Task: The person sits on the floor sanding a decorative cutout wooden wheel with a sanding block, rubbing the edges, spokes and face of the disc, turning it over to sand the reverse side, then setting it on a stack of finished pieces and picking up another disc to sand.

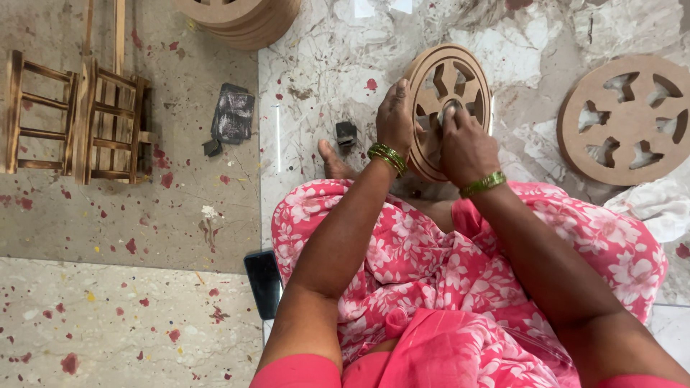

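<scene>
- Marble floor [338, 65], pale and veined, flecked with red paint; duller grey slab at left, lighter speckled one below it.
- Seated on the floor in a pink floral garment [431, 287], one bare foot [332, 162] poking out ahead.
- Round wooden disc [449, 108] with cut-out spokes, held upright on edge in front of the knees, just past the lap.
- Left hand [395, 118] closed around the disc's left rim, fingers curled over the edge, green bangles at the wrist.
- Right hand [467, 147] pressed against the disc's face near the hub, fingers bunched narrow around something small; what it is cannot be told. Green bangle at this wrist too.
- Second cut-out disc [625, 118] lying flat to the right, well apart, beside a crumpled white cloth [650, 205].
- Stack of plain discs [241, 18] at the top edge.
- Small wooden racks [79, 122] with dark slats on the grey slab at left.
- Dark sandpaper scrap [233, 115] near the racks; small black block [346, 133] just beyond the foot.
- Dark phone [263, 282] flat on the floor by the left elbow.
</scene>
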Demonstrator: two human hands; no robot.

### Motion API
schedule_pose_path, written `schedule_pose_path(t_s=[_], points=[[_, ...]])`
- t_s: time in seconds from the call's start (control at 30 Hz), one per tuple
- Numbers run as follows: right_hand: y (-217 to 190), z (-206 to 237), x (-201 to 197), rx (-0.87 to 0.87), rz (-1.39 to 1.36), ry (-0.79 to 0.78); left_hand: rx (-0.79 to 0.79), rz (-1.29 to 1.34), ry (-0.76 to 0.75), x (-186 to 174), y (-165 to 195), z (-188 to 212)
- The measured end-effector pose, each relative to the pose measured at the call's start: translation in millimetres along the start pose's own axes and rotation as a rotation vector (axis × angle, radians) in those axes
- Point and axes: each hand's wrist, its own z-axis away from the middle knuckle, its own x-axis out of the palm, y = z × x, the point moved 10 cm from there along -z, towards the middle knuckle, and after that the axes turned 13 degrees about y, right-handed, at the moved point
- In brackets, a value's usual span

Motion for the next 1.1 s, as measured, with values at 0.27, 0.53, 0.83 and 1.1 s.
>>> schedule_pose_path(t_s=[0.27, 0.53, 0.83, 1.1], points=[[27.8, 13.6, 27.7, 0.215, 0.070, -0.388, -0.014, -0.027, -0.002, 0.3, 4.9, 4.5], [2.2, 2.6, 1.3, 0.073, -0.001, -0.145, -0.065, 0.123, -0.078, 3.7, -3.8, 0.9], [19.3, 19.9, 21.9, 0.224, 0.050, -0.466, -0.120, 0.157, -0.108, 4.9, -5.4, 2.7], [10.4, -7.0, 9.4, 0.148, -0.042, -0.120, -0.097, 0.098, -0.065, 2.3, 3.4, 8.3]])
